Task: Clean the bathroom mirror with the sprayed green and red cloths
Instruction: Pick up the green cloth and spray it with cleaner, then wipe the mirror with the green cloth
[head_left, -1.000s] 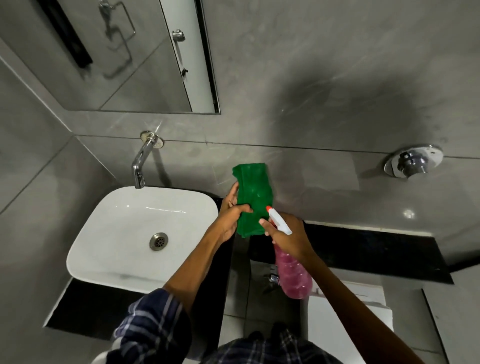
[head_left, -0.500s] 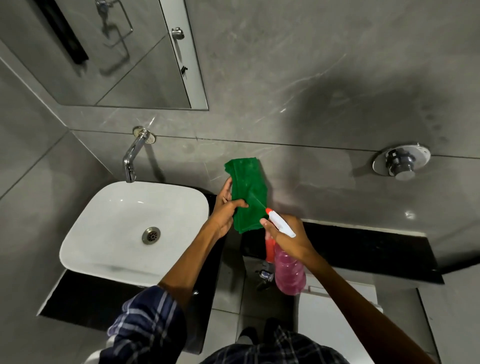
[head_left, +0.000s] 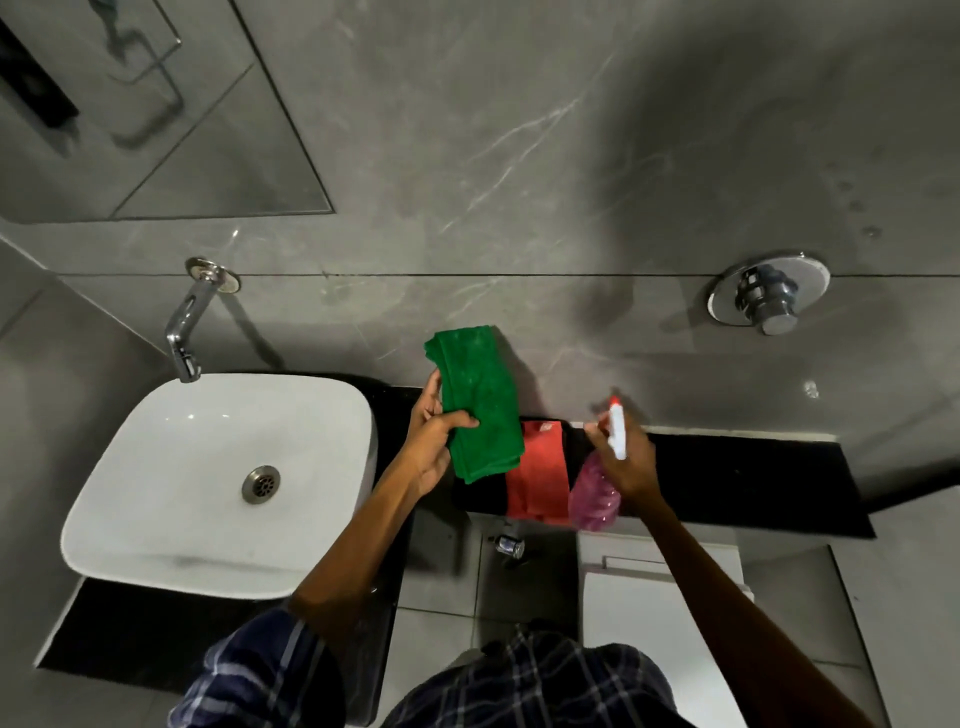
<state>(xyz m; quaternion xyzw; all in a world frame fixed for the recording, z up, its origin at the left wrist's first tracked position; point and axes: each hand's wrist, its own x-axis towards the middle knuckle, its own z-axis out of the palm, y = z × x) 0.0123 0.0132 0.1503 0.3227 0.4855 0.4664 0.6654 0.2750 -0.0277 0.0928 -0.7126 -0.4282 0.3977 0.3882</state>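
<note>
Fingers (head_left: 457, 418) of the left hand (head_left: 431, 441) pinch the green cloth (head_left: 480, 405) upright; right hand (head_left: 621, 460) grips the bottle (head_left: 597, 496), partly hiding the red cloth (head_left: 537, 467) on the counter (head_left: 737, 475) beside the sink (head_left: 156, 493).
</note>
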